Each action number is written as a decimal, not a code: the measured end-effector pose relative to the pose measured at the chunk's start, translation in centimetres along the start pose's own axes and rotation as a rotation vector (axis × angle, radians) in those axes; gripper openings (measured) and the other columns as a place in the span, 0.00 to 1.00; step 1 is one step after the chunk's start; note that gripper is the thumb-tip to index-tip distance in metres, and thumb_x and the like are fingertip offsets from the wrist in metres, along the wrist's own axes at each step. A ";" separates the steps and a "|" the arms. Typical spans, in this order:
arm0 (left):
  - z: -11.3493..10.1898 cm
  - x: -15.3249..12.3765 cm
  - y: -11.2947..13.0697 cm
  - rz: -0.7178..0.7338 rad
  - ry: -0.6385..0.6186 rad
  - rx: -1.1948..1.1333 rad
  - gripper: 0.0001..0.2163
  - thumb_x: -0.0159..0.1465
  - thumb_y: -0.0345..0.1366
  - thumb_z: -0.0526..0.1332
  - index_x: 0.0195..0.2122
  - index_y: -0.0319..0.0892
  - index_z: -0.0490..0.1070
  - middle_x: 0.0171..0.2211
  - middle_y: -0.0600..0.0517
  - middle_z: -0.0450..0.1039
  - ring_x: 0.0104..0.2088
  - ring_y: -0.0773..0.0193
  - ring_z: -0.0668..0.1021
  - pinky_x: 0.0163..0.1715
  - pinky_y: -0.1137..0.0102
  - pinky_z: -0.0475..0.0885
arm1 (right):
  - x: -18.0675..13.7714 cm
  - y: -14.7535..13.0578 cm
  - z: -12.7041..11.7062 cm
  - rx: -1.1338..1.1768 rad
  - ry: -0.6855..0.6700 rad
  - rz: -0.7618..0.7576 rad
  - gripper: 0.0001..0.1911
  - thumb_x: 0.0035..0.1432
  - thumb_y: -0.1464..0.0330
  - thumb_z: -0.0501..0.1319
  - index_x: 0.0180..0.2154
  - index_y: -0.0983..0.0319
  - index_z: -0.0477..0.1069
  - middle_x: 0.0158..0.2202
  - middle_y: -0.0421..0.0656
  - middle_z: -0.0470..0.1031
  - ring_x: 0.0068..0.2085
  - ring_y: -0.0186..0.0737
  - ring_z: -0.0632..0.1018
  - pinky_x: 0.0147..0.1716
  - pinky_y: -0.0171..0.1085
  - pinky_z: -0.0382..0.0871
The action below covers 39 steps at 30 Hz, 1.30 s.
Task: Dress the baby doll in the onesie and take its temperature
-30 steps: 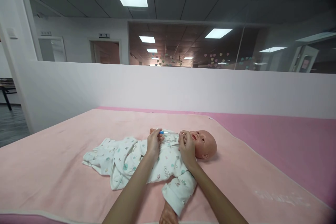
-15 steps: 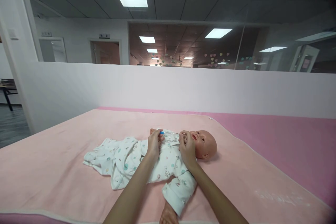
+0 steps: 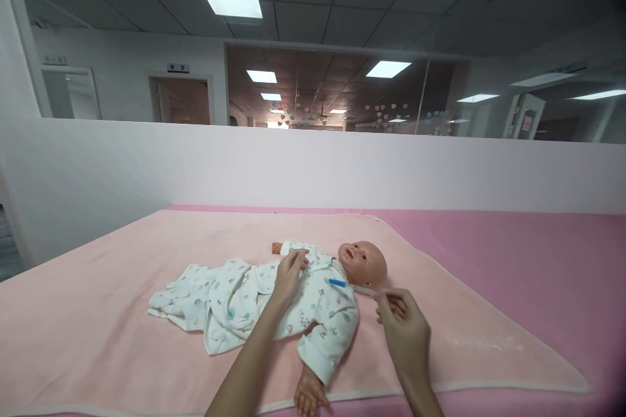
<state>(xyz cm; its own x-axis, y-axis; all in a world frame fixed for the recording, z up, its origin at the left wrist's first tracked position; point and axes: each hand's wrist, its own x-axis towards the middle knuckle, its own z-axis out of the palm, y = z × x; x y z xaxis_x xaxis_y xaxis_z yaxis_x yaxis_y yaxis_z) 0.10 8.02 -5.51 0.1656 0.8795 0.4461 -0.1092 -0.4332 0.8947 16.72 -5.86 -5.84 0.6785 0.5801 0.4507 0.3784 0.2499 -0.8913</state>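
Note:
A baby doll (image 3: 362, 262) lies on its back, its head to the right. It wears a white printed outfit (image 3: 313, 300). My left hand (image 3: 291, 272) rests on the doll's chest, fingers loosely extended, holding nothing visible. To the right of the doll's shoulder, my right hand (image 3: 403, 326) pinches one end of a slim thermometer (image 3: 359, 288). Its blue end (image 3: 337, 283) points left over the doll's near shoulder, close below the chin. The held end is hidden by my fingers.
A peach blanket (image 3: 122, 313) is spread under the doll on a pink padded surface (image 3: 513, 260). Behind it runs a low white wall (image 3: 313, 169) with a glass window above. One doll hand (image 3: 310, 394) lies near the front edge.
My right hand has moved from the doll's chin down and right, taking the thermometer with it. My left hand no longer touches the blue end and lies on the chest. The view has turned slightly right.

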 end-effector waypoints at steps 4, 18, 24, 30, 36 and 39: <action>0.2 -1.4 0.6 0.116 -0.104 0.295 0.14 0.59 0.43 0.50 0.35 0.42 0.71 0.31 0.51 0.72 0.34 0.63 0.71 0.35 0.71 0.63 | -2.9 1.2 -5.4 -0.290 0.162 0.086 0.14 0.44 0.57 0.58 0.29 0.60 0.66 0.25 0.43 0.73 0.26 0.41 0.75 0.22 0.34 0.67; 0.8 -2.7 1.1 0.172 -0.089 0.680 0.12 0.59 0.36 0.48 0.28 0.42 0.70 0.29 0.51 0.72 0.33 0.62 0.71 0.33 0.71 0.60 | -2.8 3.2 -6.4 -1.114 -0.236 -0.185 0.08 0.53 0.66 0.51 0.25 0.57 0.66 0.20 0.40 0.72 0.23 0.40 0.73 0.19 0.32 0.49; 1.2 -1.9 0.6 0.118 -0.108 0.880 0.13 0.60 0.36 0.47 0.36 0.43 0.71 0.29 0.49 0.73 0.32 0.61 0.72 0.30 0.72 0.59 | 0.1 -0.3 -1.2 -0.969 -0.292 -0.364 0.10 0.54 0.67 0.52 0.24 0.59 0.68 0.21 0.42 0.73 0.23 0.37 0.72 0.20 0.32 0.48; 1.7 0.6 1.1 0.111 -0.196 1.012 0.19 0.59 0.35 0.48 0.50 0.43 0.65 0.27 0.45 0.74 0.32 0.58 0.74 0.30 0.71 0.60 | 3.5 0.8 8.2 -0.718 -0.338 -0.503 0.09 0.48 0.77 0.50 0.25 0.63 0.67 0.27 0.45 0.72 0.28 0.36 0.70 0.23 0.32 0.52; 1.7 2.0 1.2 0.214 -0.308 0.883 0.15 0.59 0.38 0.48 0.40 0.48 0.73 0.31 0.49 0.75 0.33 0.61 0.74 0.31 0.72 0.62 | 4.3 2.6 11.0 -0.648 -0.297 -0.539 0.08 0.44 0.79 0.48 0.21 0.63 0.62 0.24 0.43 0.68 0.27 0.35 0.66 0.25 0.33 0.53; 1.7 1.8 0.3 0.211 -0.297 0.712 0.14 0.58 0.39 0.50 0.33 0.45 0.75 0.25 0.51 0.74 0.27 0.63 0.73 0.28 0.73 0.61 | 4.1 2.9 10.5 -0.568 -0.234 -0.557 0.07 0.44 0.78 0.48 0.21 0.63 0.60 0.23 0.41 0.65 0.26 0.34 0.65 0.24 0.32 0.53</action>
<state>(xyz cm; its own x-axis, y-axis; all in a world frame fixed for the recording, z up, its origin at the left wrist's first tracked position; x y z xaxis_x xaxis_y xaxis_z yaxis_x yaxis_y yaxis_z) 2.01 9.15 -4.39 0.4761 0.7195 0.5056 0.4687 -0.6941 0.5465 13.94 5.36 -7.09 0.1725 0.6492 0.7408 0.9235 0.1551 -0.3509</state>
